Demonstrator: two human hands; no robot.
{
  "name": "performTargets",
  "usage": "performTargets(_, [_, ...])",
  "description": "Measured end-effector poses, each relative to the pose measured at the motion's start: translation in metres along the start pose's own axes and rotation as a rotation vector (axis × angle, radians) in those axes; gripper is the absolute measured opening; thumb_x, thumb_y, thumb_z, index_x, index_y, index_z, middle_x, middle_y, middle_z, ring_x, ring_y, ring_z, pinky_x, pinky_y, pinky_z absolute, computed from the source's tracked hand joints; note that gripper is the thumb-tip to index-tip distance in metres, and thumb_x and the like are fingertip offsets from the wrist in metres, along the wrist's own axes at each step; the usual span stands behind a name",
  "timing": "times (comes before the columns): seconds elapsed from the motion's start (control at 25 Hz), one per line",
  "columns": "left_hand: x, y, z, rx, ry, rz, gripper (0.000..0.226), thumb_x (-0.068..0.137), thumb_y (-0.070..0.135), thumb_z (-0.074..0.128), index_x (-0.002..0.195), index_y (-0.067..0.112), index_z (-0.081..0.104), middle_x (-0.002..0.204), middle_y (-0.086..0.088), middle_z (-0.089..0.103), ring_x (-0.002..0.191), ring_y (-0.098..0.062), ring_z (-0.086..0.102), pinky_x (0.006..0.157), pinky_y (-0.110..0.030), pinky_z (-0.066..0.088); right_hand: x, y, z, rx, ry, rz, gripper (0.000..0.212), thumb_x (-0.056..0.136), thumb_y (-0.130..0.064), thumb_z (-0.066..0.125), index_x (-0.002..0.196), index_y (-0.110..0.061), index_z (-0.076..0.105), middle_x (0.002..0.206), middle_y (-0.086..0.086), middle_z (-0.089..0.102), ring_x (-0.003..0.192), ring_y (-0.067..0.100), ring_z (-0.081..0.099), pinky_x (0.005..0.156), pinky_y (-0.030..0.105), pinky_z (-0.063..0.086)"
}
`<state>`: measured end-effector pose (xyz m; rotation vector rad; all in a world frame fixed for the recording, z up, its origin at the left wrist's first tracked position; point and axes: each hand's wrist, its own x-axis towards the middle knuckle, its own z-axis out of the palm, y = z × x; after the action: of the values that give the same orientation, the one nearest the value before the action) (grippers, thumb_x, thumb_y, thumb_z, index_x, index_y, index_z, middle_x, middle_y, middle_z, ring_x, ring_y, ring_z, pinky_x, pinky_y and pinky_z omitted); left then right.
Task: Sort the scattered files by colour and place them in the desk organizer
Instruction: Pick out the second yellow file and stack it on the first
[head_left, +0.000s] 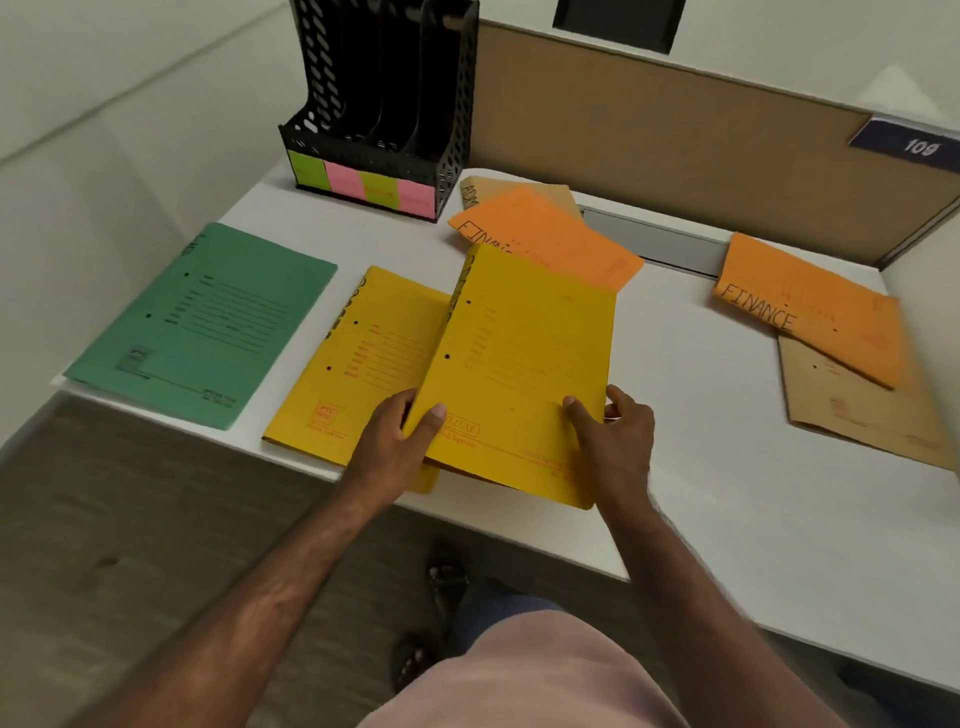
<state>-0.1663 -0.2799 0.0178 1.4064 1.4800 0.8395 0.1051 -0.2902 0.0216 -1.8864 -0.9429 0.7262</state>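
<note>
A yellow file (524, 364) is tilted above the white desk (727, 493); my left hand (395, 447) grips its lower left corner and my right hand (618, 441) grips its lower right edge. It overlaps a second yellow file (353, 364) lying flat. A green file (208, 322) lies at the left. One orange file (550, 234) marked FINANCE lies behind, over a brown file (483, 189). Another orange file (810, 306) lies at the right on a brown file (852, 410). The black desk organizer (384, 104) stands at the back left.
Green and pink sticky labels (363, 182) run along the organizer's front. A brown partition board (675, 145) bounds the desk's far side, with a grey cable slot (654, 244) below it. The desk's near edge runs diagonally; wood-pattern floor (130, 519) lies at the left.
</note>
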Motion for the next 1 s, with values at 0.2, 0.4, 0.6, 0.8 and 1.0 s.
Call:
performTargets(0.2, [0.017, -0.020, -0.027, 0.043, 0.081, -0.063, 0.032, 0.099, 0.057, 0.060, 0.127, 0.046, 0.050, 0.121, 0.020, 0.053, 0.104, 0.019, 0.051, 0.082, -0.005, 0.036, 0.020, -0.015, 0.046, 0.002, -0.100, 0.009, 0.071, 0.093, -0.047, 0.079, 0.152, -0.017, 0.055, 0.140, 0.012, 0.058, 0.122, 0.030, 0.062, 0.105, 0.054, 0.055])
performTargets(0.4, [0.039, -0.038, -0.057, 0.107, 0.131, -0.147, 0.063, 0.091, 0.065, 0.056, 0.142, 0.027, 0.057, 0.133, 0.003, 0.058, 0.123, -0.014, 0.053, 0.100, -0.035, 0.045, 0.027, -0.025, 0.092, 0.018, -0.140, 0.039, 0.067, 0.095, -0.046, 0.076, 0.151, -0.017, 0.055, 0.138, 0.009, 0.055, 0.121, 0.028, 0.061, 0.103, 0.051, 0.055])
performTargets(0.6, [0.054, -0.054, -0.079, 0.151, 0.154, -0.211, 0.057, 0.098, 0.054, 0.060, 0.143, 0.020, 0.058, 0.136, -0.006, 0.061, 0.127, -0.024, 0.057, 0.109, -0.052, 0.049, 0.033, -0.026, 0.125, 0.006, -0.222, 0.041, 0.065, 0.098, -0.045, 0.073, 0.153, -0.016, 0.053, 0.132, 0.004, 0.053, 0.115, 0.021, 0.058, 0.093, 0.041, 0.052])
performTargets(0.8, [0.058, -0.067, -0.098, 0.234, 0.146, -0.199, 0.048, 0.101, 0.053, 0.060, 0.139, 0.023, 0.062, 0.127, -0.004, 0.062, 0.122, -0.023, 0.055, 0.104, -0.049, 0.051, 0.022, -0.028, 0.139, -0.030, -0.246, 0.041, 0.064, 0.098, -0.046, 0.072, 0.151, -0.017, 0.053, 0.130, 0.003, 0.052, 0.114, 0.020, 0.057, 0.092, 0.038, 0.050])
performTargets(1.0, [0.063, -0.074, -0.116, 0.325, 0.153, -0.122, 0.050, 0.096, 0.055, 0.061, 0.127, 0.016, 0.068, 0.112, -0.003, 0.060, 0.116, -0.025, 0.047, 0.096, -0.044, 0.045, 0.001, -0.029, 0.151, -0.060, -0.250, 0.093, 0.068, 0.098, -0.048, 0.072, 0.155, -0.017, 0.050, 0.137, 0.009, 0.056, 0.115, 0.025, 0.063, 0.100, 0.051, 0.057])
